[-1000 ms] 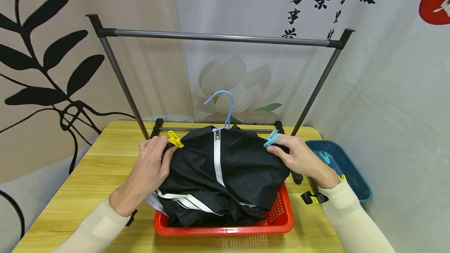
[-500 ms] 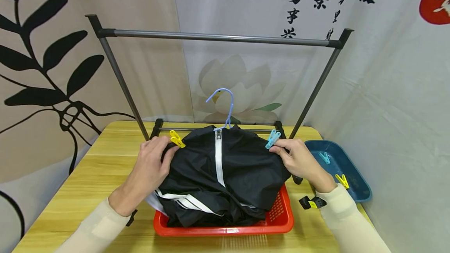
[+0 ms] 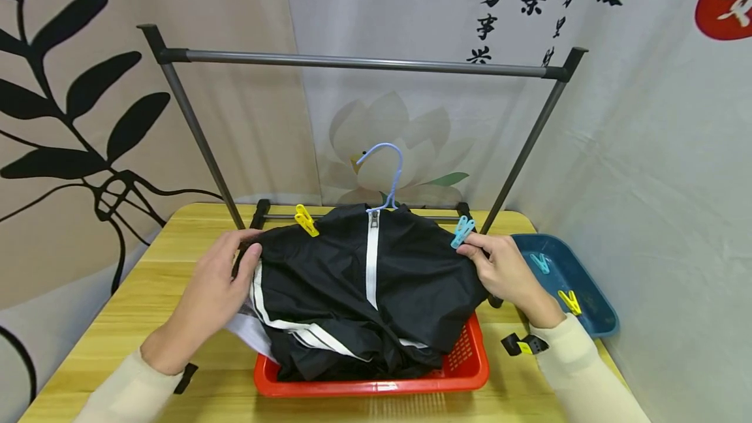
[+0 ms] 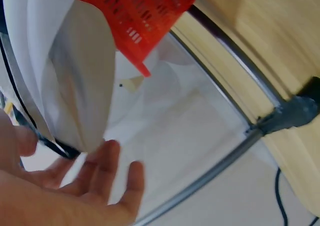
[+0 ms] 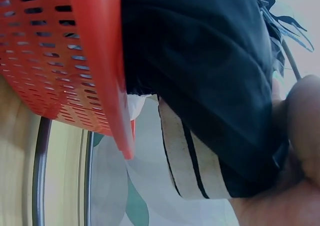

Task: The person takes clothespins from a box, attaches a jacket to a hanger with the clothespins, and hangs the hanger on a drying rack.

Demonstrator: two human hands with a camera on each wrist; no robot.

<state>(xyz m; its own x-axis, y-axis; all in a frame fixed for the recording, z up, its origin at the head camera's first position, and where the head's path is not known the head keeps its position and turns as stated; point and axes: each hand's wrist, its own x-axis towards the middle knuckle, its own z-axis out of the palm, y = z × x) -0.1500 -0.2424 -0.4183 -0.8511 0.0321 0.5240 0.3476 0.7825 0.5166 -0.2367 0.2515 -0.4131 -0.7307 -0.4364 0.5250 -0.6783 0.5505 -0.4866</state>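
Left hand (image 3: 208,292) shifted outward from yellow plastic peg (image 3: 306,220), curled loosely round edge of black zip-front jacket (image 3: 343,279), right hand (image 3: 508,273) pinching opposite shoulder, folds at near edge of red perforated basket (image 3: 376,389); likely light, slippery, best held by shoulders.

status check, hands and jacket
Left hand touching, right hand gripping black zipped fabric jacket; blue curved hanger hook exposed; nothing obvious in the way.

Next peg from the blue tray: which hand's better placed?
Probably the right hand: it's nearer the blue tray, while the left hand is across the jacket. Both grip the jacket, so the right would need to release first.
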